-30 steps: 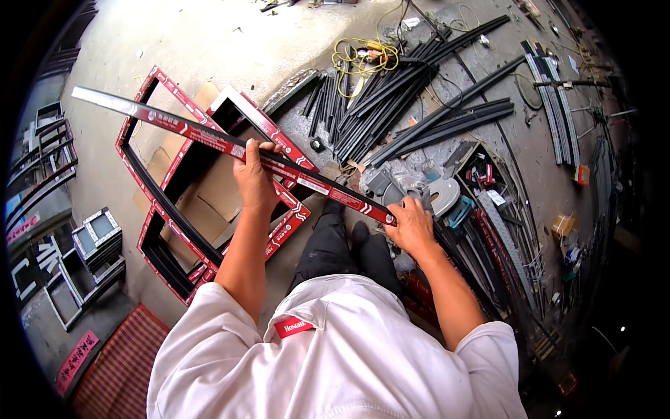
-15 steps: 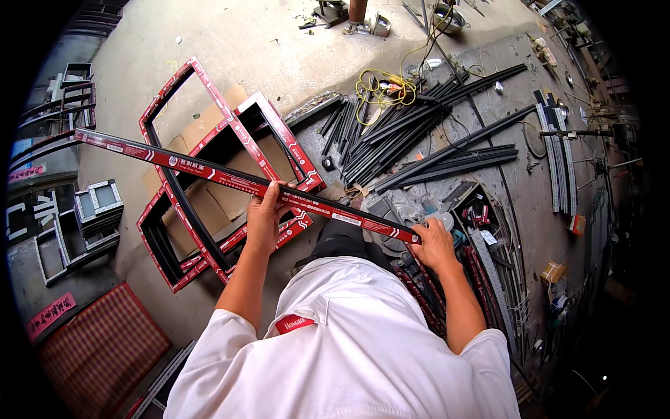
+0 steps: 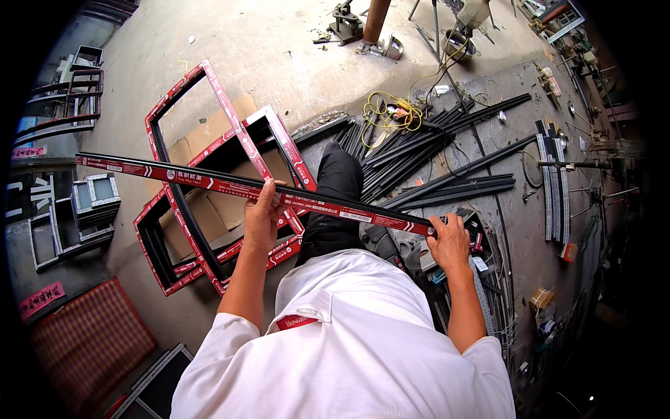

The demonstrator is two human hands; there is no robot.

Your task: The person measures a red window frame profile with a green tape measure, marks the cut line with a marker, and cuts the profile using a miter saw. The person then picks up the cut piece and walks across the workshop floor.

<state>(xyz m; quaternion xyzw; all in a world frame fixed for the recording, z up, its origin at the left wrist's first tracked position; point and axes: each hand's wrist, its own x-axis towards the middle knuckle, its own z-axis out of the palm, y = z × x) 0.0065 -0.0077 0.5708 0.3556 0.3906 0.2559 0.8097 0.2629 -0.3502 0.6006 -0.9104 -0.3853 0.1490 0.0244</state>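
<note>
A long black profile bar (image 3: 230, 186) with red printed film along its side lies across in front of me, held in both hands. My left hand (image 3: 262, 209) is closed around it near its middle, thumb up on the red face. At the bar's right end, my right hand (image 3: 450, 241) grips it with curled fingers. Beneath and beyond the bar, on the left, rest red-filmed rectangular frames (image 3: 225, 105), stacked askew over a flat cardboard sheet (image 3: 183, 241). The bar hides parts of these frames.
Many black bars (image 3: 412, 150) lie piled ahead, a yellow cord (image 3: 377, 115) looped over them. Grey bars (image 3: 555, 181) lie farther right. At left are small glazed frames (image 3: 96, 195) and a red checked mat (image 3: 94, 342). A rust-brown post (image 3: 375, 24) stands ahead.
A black-trousered leg has come forward under the bar. The bar and my hands have shifted slightly right, its far left end now lower in view.
</note>
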